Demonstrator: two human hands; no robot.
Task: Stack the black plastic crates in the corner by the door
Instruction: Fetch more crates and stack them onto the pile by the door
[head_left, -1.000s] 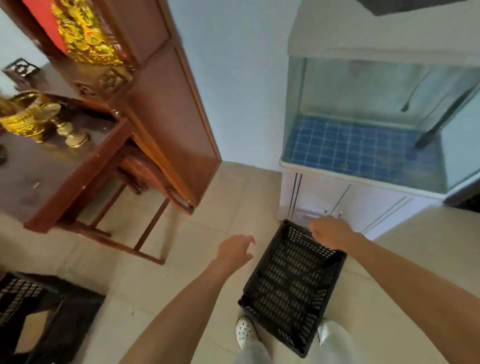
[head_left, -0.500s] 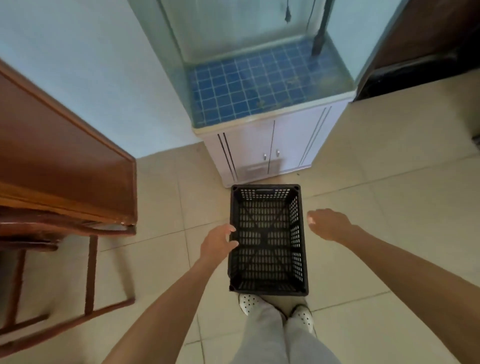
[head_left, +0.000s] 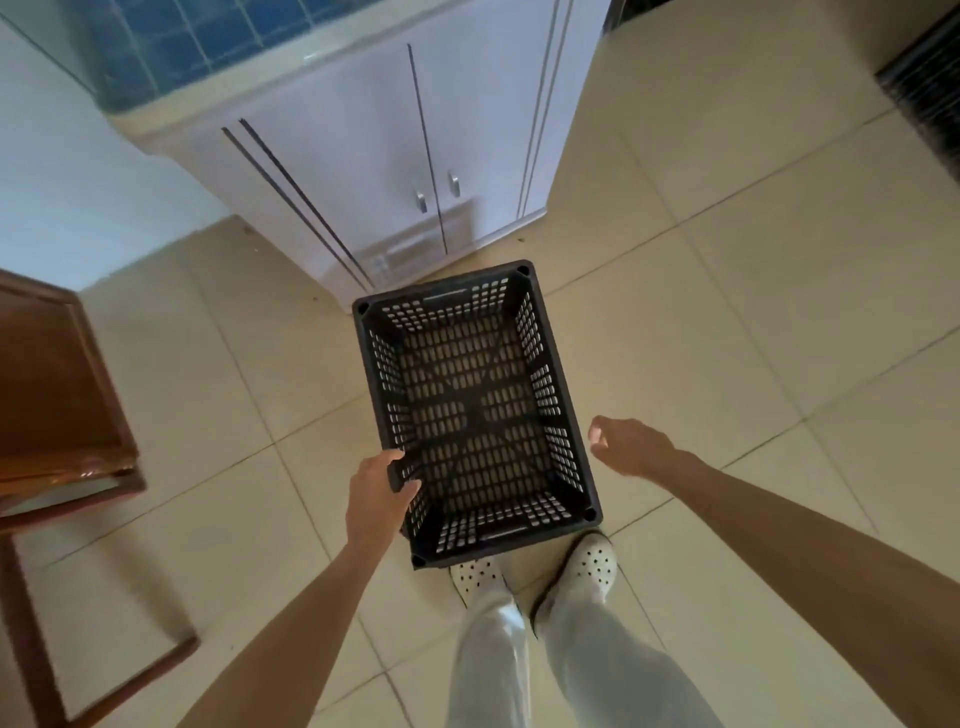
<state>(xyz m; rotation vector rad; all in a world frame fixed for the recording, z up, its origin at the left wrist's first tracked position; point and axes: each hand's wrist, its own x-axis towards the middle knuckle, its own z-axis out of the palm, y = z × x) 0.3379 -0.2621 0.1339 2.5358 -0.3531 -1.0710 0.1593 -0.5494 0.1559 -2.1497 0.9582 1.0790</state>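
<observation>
From the head camera, a black crate (head_left: 475, 410) is sitting open side up on beige floor tiles (head_left: 727, 322), just before a white cabinet (head_left: 374, 156) and the person's white shoes (head_left: 587, 564). The left hand (head_left: 376, 499) is gripping its left rim; the right hand (head_left: 628, 447) is hanging loosely open beside it, holding nothing. Wooden furniture (head_left: 52, 405) is standing at left.

Both arms outstretched downward, left hand (head_left: 378, 499) curled in a grip, right hand (head_left: 626, 446) loosely spread, free.
</observation>
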